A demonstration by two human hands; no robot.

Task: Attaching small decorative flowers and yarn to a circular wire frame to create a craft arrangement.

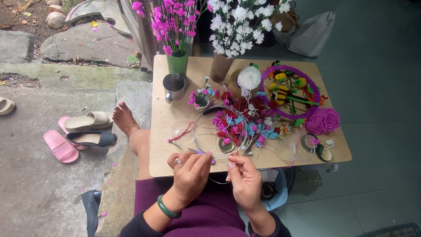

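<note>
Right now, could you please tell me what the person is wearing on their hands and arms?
The left hand has a silver ring on one finger and a green bangle at the wrist. The right hand is bare of jewellery. Both forearms end in dark sleeves.

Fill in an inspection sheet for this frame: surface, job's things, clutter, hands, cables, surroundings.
Surface: small wooden table, crowded on its right half.
Job's things: thin wire between both hands; pile of beaded flowers just beyond.
Clutter: metal cup, clear dish, white yarn ball, pink yarn, purple hoop, two vases of flowers.
Hands: left hand and right hand both pinch the wire.
Cables: nothing seen.
Surroundings: sandals on concrete at left, a bare foot, tiled floor at right.
</note>
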